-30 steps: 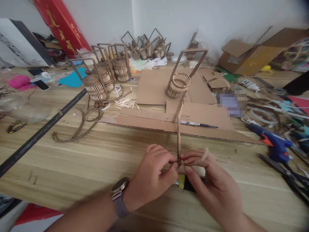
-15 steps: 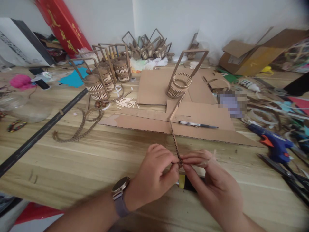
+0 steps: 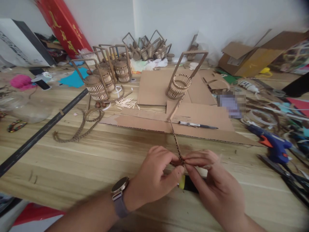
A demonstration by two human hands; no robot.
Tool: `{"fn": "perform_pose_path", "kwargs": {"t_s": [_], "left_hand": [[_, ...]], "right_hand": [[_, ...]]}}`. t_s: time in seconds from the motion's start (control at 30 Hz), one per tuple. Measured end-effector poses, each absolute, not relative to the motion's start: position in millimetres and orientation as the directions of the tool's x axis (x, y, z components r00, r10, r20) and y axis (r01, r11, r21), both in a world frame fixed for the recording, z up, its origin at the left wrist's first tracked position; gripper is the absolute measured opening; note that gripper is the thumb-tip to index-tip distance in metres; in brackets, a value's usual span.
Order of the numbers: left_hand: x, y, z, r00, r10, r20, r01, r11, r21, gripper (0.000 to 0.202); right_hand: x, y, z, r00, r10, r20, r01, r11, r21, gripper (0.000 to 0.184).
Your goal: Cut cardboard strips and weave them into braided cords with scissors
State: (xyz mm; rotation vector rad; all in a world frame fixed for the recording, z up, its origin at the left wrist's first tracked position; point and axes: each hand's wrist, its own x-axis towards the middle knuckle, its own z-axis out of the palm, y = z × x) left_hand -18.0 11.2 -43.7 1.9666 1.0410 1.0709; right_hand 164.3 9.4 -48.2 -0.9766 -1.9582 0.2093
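A narrow corrugated cardboard strip runs from the cardboard sheet toward me. Its near end lies between the fingertips of my left hand and my right hand, both closed in a pinch. A thin pale sliver sticks out by my right fingers; what it is I cannot make out. Beneath my right hand, on the table, is a black and yellow object, mostly covered. Beyond the strip's far end stands a small striped basket, open at the top, with a tall square handle.
Flat cardboard sheets carry a pen. Lidded baskets, pale sticks and a coiled brown strip are at left. To the right are a blue glue gun, scissors and a cardboard box.
My left thumb has lifted slightly and straightened near the strip's end. Both hands have shifted a little to the right, and the strip's near end with them.
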Motion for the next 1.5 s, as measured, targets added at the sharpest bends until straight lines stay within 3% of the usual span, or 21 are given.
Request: {"fn": "perform_pose_path", "kwargs": {"t_s": [0.23,0.47,0.77,0.93,1.0,1.27,1.5], "left_hand": [[-15.3,11.3,-45.8,0.327,0.896,0.302,0.396,-0.420,0.817,0.018],[-14.8,8.9,-45.0,0.289,0.908,0.304,0.507,-0.414,0.756,0.015],[-14.9,10.2,-45.0,0.296,0.896,0.329,0.438,-0.434,0.787,0.019],[-15.7,11.5,-43.9,0.325,0.885,0.334,0.372,-0.445,0.815,0.017],[-15.7,11.4,-43.9,0.323,0.888,0.328,0.365,-0.437,0.822,0.018],[-15.5,12.5,-45.6,0.265,0.925,0.273,0.460,-0.370,0.807,0.015],[-14.2,11.6,-47.9,0.228,0.937,0.263,0.511,-0.345,0.787,0.017]], "right_hand": [[163.1,11.9,-48.3,-0.344,0.616,0.709,0.608,0.721,-0.332,0.014],[157.9,9.2,-53.5,-0.396,0.601,0.694,0.596,0.744,-0.304,0.010],[157.7,10.1,-48.1,-0.294,0.706,0.645,0.606,0.659,-0.445,0.009],[161.3,10.8,-52.8,-0.213,0.811,0.545,0.517,0.567,-0.642,0.010],[161.9,11.0,-54.0,-0.209,0.821,0.532,0.499,0.557,-0.664,0.010],[159.2,10.2,-50.8,-0.344,0.660,0.667,0.612,0.697,-0.374,0.010],[156.5,7.7,-52.1,-0.386,0.632,0.672,0.615,0.719,-0.323,0.010]]}}
